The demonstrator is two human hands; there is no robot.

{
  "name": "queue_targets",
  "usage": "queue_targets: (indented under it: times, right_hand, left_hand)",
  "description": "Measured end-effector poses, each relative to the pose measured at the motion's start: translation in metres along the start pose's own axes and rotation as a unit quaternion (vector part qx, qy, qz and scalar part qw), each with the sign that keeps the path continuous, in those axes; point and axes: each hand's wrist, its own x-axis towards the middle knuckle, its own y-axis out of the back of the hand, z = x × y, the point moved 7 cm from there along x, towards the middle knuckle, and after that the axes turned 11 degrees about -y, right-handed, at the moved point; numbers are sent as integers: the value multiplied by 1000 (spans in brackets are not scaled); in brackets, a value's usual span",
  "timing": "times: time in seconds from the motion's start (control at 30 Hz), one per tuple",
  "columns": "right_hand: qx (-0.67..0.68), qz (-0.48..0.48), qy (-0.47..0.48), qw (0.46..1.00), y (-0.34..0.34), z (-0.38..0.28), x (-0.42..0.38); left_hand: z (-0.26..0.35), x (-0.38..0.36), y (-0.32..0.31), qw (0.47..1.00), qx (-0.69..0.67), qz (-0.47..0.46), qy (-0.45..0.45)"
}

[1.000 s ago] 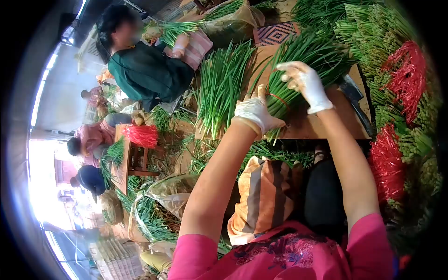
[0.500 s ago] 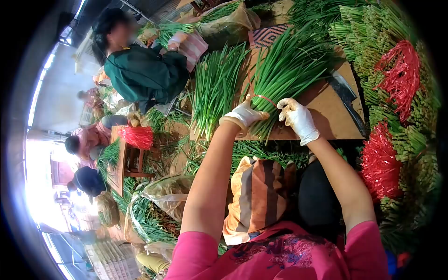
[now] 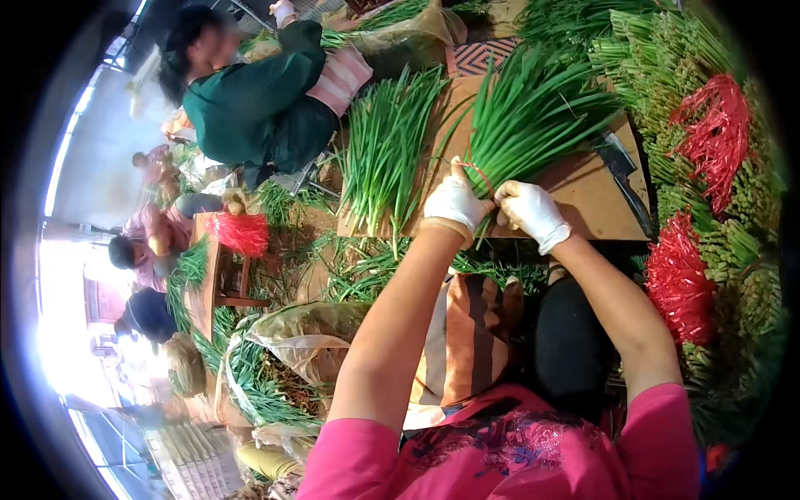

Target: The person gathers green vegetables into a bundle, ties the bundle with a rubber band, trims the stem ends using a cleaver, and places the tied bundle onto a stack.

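Observation:
A bundle of long green garlic chives [image 3: 533,117] lies on the board in front of me, its leaves fanned away and its stem ends toward me. A thin red plastic tie [image 3: 481,172] crosses the stems. My left hand [image 3: 457,202], in a white glove, is closed at the left of the stems, one finger against the tie. On the right, my right hand [image 3: 530,214], also gloved, has its fingers pinched together at the tie's other end. The stems between my hands are partly hidden. A second, loose heap of chives [image 3: 387,150] lies just left on the board.
A cleaver [image 3: 621,175] rests on the board's [image 3: 583,212] right side. Stacked green bundles [image 3: 658,58] and red strip bunches [image 3: 715,137] stand at the right. A co-worker in dark green [image 3: 250,108] sits at the upper left. Filled bags [image 3: 308,333] are at lower left.
My left hand has turned and come closer to my right hand, its finger now raised by the tie. The bundle has shifted slightly right. The co-worker has raised an arm.

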Motion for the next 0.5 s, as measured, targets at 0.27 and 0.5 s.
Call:
queue_targets:
  times: [0.27, 0.5]
  right_hand:
    - [306, -37, 146, 940, 11, -40, 2]
    - [151, 125, 338, 921, 26, -41, -7]
  left_hand:
    - [38, -28, -9, 983, 163, 33, -83]
    - [54, -17, 36, 992, 118, -25, -45]
